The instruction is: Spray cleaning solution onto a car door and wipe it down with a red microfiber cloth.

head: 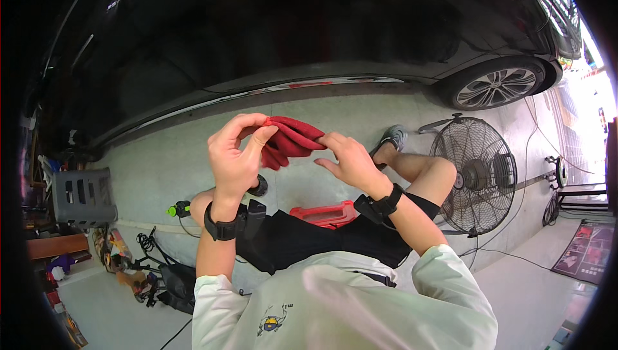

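Observation:
A folded red cloth (pixel 294 140) hangs in the air between my two hands, before the side of a black car (pixel 270 26). Thumb and forefinger of my left hand (pixel 236 152) pinch its upper left corner. At the cloth's right end, the fingers of my right hand (pixel 352 162) hold the edge, with the thumb apart below it. Loose folds droop under the left pinch. Black bands circle both my wrists. Below the hands, a red plastic seat or stool (pixel 333 214) shows partly between my legs; my shorts hide the rest.
A large black floor fan (pixel 475 176) stands close by my knee on the right, near the car's front wheel (pixel 499 87). Cables (pixel 502 253) run over the floor. At left are a grey plastic stool (pixel 83 198), a green-and-black tool (pixel 179 209) and a black bag (pixel 178 280).

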Demonstrator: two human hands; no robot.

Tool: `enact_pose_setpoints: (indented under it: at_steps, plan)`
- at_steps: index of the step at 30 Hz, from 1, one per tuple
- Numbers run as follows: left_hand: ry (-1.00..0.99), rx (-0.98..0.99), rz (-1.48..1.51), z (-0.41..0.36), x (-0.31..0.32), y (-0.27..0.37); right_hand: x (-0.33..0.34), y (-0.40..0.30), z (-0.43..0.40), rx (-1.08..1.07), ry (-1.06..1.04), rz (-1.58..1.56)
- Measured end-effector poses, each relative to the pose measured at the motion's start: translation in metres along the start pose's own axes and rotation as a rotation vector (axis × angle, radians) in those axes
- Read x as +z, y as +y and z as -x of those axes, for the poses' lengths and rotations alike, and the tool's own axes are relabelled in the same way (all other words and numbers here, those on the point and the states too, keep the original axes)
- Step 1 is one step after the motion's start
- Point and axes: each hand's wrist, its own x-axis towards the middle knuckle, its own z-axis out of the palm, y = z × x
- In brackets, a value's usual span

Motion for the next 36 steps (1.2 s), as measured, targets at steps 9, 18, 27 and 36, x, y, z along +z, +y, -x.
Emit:
enact_pose_setpoints:
  at_steps: [9,18,27,36]
  plan:
    - [0.113,-0.148,-0.157,0.006,-0.048,-0.054,-0.073,-0.015,-0.018,0.129,0.095,-0.217]
    - [0.031,-0.275,0.176,0.004,-0.034,-0.057,-0.088,-0.025,-0.025,0.441,0.253,-0.666]
    - [-0.122,-0.101,-0.087,0.011,-0.022,-0.037,-0.095,0.014,-0.019,0.404,0.280,-0.803]
    - [-0.268,-0.031,0.270,0.004,0.045,0.038,-0.024,0.004,0.019,0.720,0.259,-0.869]
